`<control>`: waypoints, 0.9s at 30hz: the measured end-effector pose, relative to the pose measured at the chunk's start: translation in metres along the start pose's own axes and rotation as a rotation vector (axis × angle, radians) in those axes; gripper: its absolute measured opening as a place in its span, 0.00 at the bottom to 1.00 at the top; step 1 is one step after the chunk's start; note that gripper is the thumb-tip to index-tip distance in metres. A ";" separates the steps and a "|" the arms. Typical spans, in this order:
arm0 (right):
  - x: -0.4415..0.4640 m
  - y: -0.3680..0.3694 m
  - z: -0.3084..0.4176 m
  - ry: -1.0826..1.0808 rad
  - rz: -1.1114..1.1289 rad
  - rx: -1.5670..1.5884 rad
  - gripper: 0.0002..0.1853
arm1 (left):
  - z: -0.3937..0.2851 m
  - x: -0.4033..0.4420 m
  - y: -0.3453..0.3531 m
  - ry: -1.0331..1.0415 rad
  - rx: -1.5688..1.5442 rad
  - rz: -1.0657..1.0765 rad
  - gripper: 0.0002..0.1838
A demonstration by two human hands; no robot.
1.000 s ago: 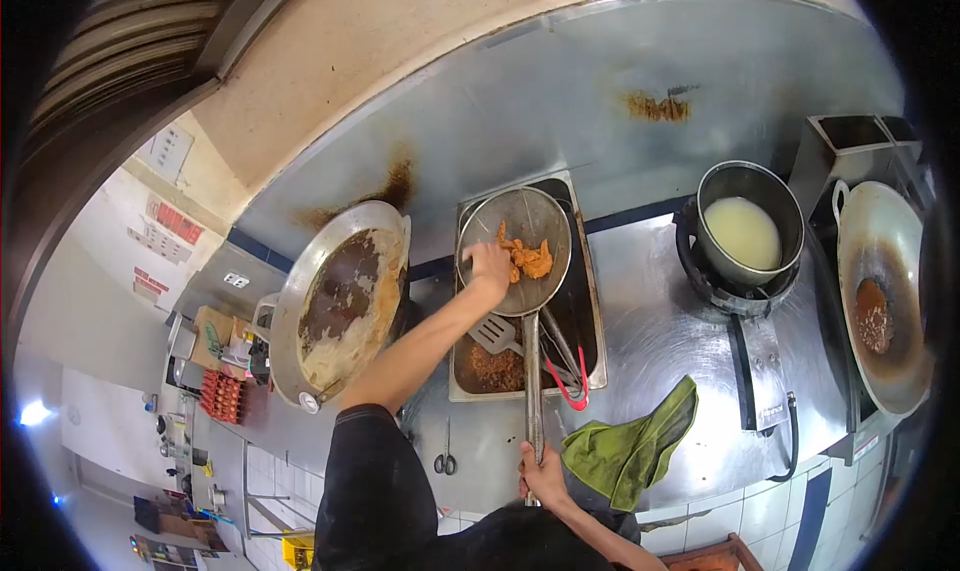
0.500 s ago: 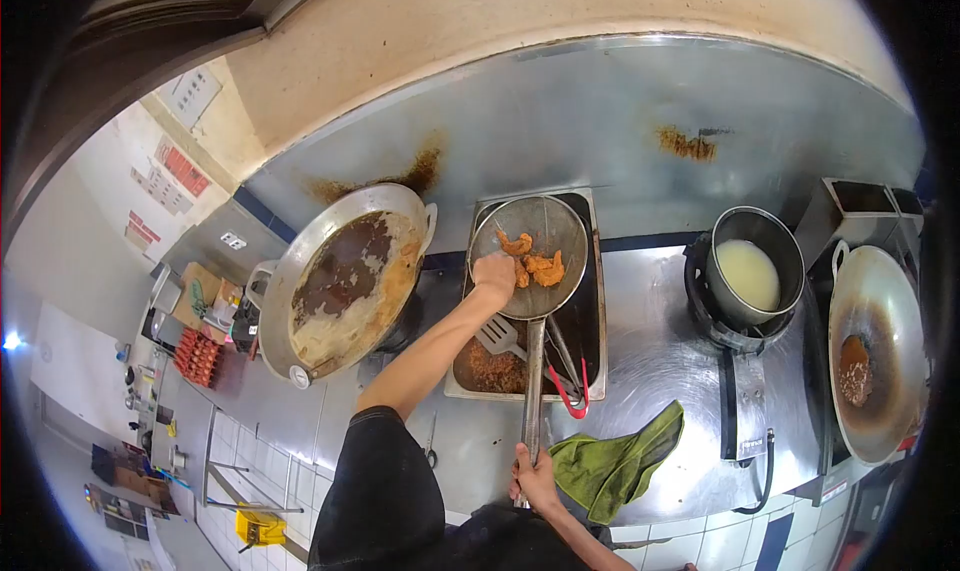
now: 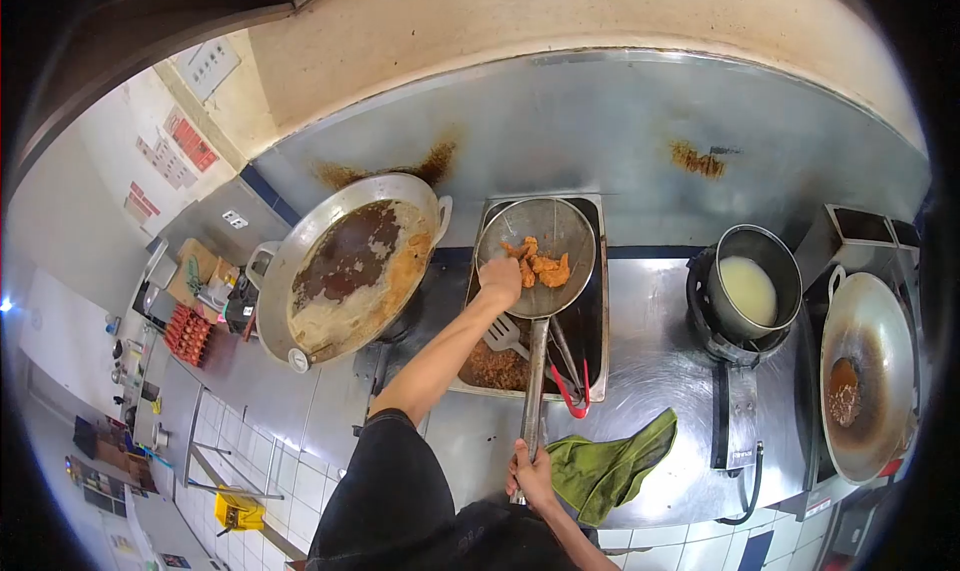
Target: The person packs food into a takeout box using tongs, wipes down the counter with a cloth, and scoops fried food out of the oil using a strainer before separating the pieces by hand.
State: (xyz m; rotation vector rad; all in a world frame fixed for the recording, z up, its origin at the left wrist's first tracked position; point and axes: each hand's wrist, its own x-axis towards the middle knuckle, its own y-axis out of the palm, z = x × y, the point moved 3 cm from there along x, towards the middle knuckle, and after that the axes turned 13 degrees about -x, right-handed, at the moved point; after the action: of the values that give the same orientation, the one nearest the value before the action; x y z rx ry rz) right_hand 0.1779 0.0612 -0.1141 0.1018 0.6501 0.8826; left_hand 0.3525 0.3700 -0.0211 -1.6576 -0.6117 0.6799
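Observation:
My left hand [image 3: 499, 279] is inside a wide mesh strainer [image 3: 568, 233], its fingers closed at a piece of fried chicken [image 3: 518, 249]. More orange-brown fried pieces [image 3: 549, 269] lie on the mesh beside my fingertips, which are partly hidden. My right hand [image 3: 532, 475] is wrapped round the lower end of the strainer's long metal handle [image 3: 537, 391]. The strainer rests over a rectangular metal tray [image 3: 600, 356]. In that tray are a slotted spatula [image 3: 505, 335], red-tipped tongs [image 3: 572, 396] and brown crumbs [image 3: 492, 371].
On the left stands a large wok of dark, foamy oil [image 3: 345, 256] with a thermometer [image 3: 298, 359] on its rim. A green cloth [image 3: 615, 466] lies near my right hand. Rightward are a pot of pale liquid [image 3: 748, 289] on a burner and another wok [image 3: 880, 356].
My left hand has shifted slightly among the fried pieces, and they now sit closer together. My right hand keeps its hold on the handle. The camera view has turned a little.

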 end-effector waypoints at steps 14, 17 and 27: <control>0.001 -0.004 0.000 0.017 0.028 -0.081 0.18 | 0.030 -0.044 0.011 0.020 -0.206 0.061 0.11; -0.001 -0.001 0.005 0.036 0.016 -0.077 0.18 | 0.030 -0.043 0.002 -0.010 -0.269 0.022 0.11; 0.001 -0.003 0.001 0.031 0.008 -0.112 0.19 | 0.036 -0.031 -0.006 -0.037 -0.310 0.077 0.12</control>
State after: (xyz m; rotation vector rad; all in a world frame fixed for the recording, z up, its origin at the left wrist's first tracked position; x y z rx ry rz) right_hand 0.1811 0.0600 -0.1147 -0.0100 0.6276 0.9281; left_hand 0.3048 0.3737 -0.0176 -1.9677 -0.7097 0.6987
